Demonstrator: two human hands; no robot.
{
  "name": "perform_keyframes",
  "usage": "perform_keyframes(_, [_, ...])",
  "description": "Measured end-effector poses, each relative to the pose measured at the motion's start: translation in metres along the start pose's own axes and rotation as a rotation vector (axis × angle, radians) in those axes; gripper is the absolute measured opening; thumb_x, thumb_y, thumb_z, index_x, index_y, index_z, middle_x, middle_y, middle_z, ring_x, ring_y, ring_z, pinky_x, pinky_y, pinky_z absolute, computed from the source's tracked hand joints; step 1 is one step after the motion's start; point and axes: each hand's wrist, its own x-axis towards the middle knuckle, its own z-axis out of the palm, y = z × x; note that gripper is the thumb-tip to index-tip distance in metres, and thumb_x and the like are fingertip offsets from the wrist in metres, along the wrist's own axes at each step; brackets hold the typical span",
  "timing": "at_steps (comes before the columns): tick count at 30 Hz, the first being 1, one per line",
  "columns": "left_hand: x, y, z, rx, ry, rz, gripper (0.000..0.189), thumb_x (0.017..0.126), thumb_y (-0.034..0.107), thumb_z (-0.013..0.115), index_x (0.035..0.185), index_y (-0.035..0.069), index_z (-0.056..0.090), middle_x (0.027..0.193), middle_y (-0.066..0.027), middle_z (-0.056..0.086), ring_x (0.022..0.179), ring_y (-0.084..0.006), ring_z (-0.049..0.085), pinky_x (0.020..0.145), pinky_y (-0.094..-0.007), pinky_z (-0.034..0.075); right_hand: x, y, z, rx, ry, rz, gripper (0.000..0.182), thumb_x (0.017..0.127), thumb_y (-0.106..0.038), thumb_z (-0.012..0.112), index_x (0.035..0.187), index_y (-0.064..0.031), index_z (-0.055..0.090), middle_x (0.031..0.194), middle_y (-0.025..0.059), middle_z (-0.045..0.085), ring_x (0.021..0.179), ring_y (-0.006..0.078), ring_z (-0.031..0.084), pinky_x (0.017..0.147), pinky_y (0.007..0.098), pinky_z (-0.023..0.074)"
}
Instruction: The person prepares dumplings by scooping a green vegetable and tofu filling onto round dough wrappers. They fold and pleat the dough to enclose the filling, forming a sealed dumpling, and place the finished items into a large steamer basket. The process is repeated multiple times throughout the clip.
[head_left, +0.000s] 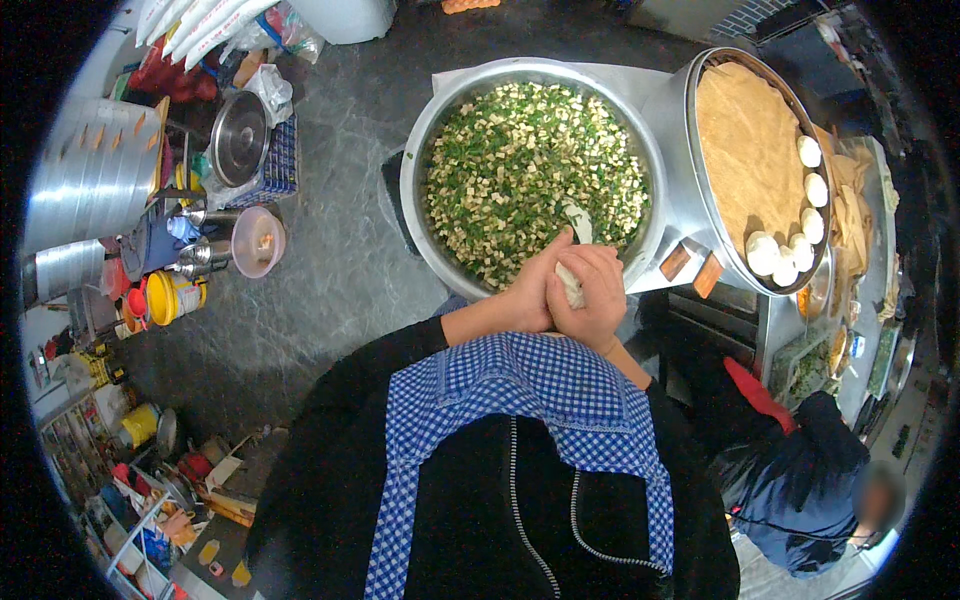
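My two hands are pressed together at the near rim of a large metal basin (411, 161). Cupped between them is a piece of pale dough (570, 285), mostly covered by the fingers. My left hand (531, 289) supports it from the left, and my right hand (600, 281) wraps over it from the right. Chopped greens and small pale cubes, apparently tofu, make up the filling (525, 165) in the basin. A white utensil (577, 221), flecked with green, sticks out above my fingers over the filling; its lower part is hidden, so I cannot tell what holds it.
On the right, a round steamer (694, 150) lined with brown cloth (746, 150) holds several white buns (763, 253) along its edge. Two wooden handles (706, 275) jut out below it. A person (795, 480) is at lower right. A pink plastic tub (257, 241) stands left.
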Motion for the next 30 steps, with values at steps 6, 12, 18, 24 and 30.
perform_keyframes(6, [-0.009,0.004,-0.01,-0.061,0.127,0.056,0.065,0.098,0.054,0.03,0.131,0.0,0.045,0.127,-0.0158,0.055,0.113,-0.0263,0.056,0.101,-0.0387,0.042,0.009,-0.001,0.013,0.033,-0.085,-0.034,0.034,0.071,-0.015,0.071,0.101,-0.0009,0.063,0.1,0.0155,0.062,0.095,0.0329,0.057,0.087,0.0431,0.0426])
perform_keyframes(12, [-0.035,0.056,-0.036,-0.174,-0.097,0.403,0.068,0.098,0.056,0.022,0.119,0.001,0.055,0.113,-0.0152,0.061,0.104,-0.0284,0.06,0.094,-0.0423,0.047,0.023,0.009,0.03,-0.025,-0.023,0.031,0.036,0.076,-0.028,0.068,0.104,-0.0057,0.063,0.099,0.0114,0.058,0.098,0.0328,0.051,0.089,0.0451,0.0387])
perform_keyframes(18, [-0.062,0.091,-0.058,-0.202,0.173,0.662,0.069,0.099,0.051,0.018,0.124,-0.004,0.05,0.121,-0.0194,0.056,0.112,-0.0326,0.054,0.098,-0.0448,0.045,0.018,0.038,0.076,-0.161,-0.398,-0.023,0.016,0.068,-0.011,0.07,0.081,-0.0067,0.062,0.083,0.0079,0.056,0.085,0.0293,0.053,0.075,0.0415,0.0429])
perform_keyframes(24, [-0.065,0.088,-0.066,-0.257,0.169,0.627,0.067,0.099,0.05,0.018,0.127,-0.003,0.048,0.121,-0.0196,0.057,0.115,-0.0342,0.054,0.101,-0.0468,0.042,0.008,0.045,0.096,-0.303,-0.443,-0.006,0.016,0.068,-0.014,0.07,0.079,-0.0073,0.061,0.082,0.0084,0.055,0.086,0.0289,0.053,0.074,0.042,0.0424])
perform_keyframes(30, [-0.053,0.082,-0.071,-0.207,0.153,0.585,0.065,0.1,0.048,0.016,0.115,0.0,0.056,0.111,-0.0161,0.062,0.104,-0.0302,0.059,0.092,-0.0424,0.048,0.031,0.03,0.081,-0.146,-0.291,0.087,0.013,0.069,-0.008,0.069,0.079,-0.0068,0.06,0.081,0.0091,0.057,0.082,0.0293,0.054,0.073,0.0408,0.0436])
